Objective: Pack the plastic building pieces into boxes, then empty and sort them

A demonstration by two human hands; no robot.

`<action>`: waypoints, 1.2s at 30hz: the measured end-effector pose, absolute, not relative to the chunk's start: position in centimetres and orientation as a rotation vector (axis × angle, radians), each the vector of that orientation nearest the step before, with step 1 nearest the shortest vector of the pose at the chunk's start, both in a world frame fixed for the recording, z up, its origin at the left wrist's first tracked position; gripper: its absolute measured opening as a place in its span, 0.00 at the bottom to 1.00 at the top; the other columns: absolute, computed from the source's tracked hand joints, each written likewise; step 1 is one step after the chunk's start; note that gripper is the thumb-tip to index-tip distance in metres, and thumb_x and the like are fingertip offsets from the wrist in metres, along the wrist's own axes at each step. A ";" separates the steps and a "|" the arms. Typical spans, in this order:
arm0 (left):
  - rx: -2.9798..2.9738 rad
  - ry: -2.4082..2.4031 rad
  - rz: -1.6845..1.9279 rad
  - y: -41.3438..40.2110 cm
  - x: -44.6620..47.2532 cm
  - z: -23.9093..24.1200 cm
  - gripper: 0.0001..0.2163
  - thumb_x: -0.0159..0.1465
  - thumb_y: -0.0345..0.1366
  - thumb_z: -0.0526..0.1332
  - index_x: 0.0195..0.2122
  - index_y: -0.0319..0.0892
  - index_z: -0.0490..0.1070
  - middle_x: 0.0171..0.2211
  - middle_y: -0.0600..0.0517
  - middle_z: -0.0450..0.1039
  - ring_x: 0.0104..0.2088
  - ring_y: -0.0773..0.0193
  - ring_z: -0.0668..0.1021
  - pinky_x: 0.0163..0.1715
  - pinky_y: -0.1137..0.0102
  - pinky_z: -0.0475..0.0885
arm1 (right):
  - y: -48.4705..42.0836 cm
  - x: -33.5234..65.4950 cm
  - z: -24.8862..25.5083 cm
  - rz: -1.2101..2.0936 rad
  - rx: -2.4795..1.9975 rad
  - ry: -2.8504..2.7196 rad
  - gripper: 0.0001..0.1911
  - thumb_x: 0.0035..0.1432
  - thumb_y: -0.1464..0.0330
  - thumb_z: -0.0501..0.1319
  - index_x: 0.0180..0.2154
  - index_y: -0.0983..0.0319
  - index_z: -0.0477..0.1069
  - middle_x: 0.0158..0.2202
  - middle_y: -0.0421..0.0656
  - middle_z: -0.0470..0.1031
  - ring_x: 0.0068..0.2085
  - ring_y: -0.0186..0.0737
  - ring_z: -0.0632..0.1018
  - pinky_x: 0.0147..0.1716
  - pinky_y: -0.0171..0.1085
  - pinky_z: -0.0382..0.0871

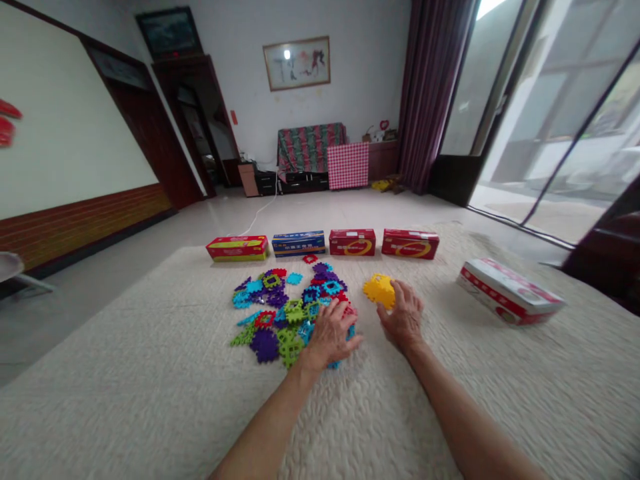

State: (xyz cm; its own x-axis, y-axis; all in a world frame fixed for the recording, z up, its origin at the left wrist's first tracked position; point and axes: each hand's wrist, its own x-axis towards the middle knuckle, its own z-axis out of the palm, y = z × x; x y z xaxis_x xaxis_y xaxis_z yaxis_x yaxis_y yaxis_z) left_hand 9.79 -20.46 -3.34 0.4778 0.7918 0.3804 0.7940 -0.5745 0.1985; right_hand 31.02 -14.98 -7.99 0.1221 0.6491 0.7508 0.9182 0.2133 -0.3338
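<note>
My left hand [332,333] rests over the right side of a mixed pile of notched plastic building pieces, fingers spread and bent slightly down. Under and around it lie green pieces [294,309], purple pieces [265,345] and blue pieces [242,299], with some red ones; part of the pile is hidden by the hand. To the right, my right hand [404,316] is at the near right edge of a small group of yellow pieces [379,289]. Its thumb and fingers are apart, and the fingertips seem to touch the yellow.
Behind the pieces stand a red-and-yellow box [238,249], a blue box [299,243] and two red boxes [352,243] in a row. A white-and-red box [510,292] lies at right. Everything is on a cream quilted cover [165,387].
</note>
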 end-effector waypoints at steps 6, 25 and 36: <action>-2.710 -1.443 -0.558 -20.8 10.3 -4.9 0.18 0.61 0.47 0.62 0.50 0.48 0.73 0.61 0.46 0.62 0.63 0.44 0.60 0.59 0.46 0.58 | -14.9 31.1 -8.4 -0.361 -1.493 -1.610 0.26 0.54 0.64 0.60 0.55 0.62 0.63 0.56 0.54 0.67 0.56 0.54 0.66 0.54 0.53 0.57; -2.236 -1.856 -0.666 -18.4 7.2 -3.9 0.07 0.61 0.32 0.58 0.36 0.41 0.76 0.51 0.43 0.71 0.54 0.48 0.68 0.54 0.54 0.64 | -14.7 30.9 -8.2 -0.274 -1.478 -1.631 0.20 0.54 0.66 0.59 0.50 0.60 0.66 0.53 0.51 0.70 0.55 0.53 0.69 0.54 0.52 0.58; -2.490 -1.891 -0.340 -4.2 12.3 -1.2 0.22 0.61 0.44 0.59 0.55 0.43 0.70 0.61 0.42 0.63 0.63 0.46 0.61 0.59 0.55 0.58 | -14.5 30.9 -8.1 -0.210 -1.383 -1.600 0.18 0.56 0.69 0.58 0.50 0.59 0.66 0.52 0.50 0.71 0.54 0.52 0.70 0.54 0.52 0.59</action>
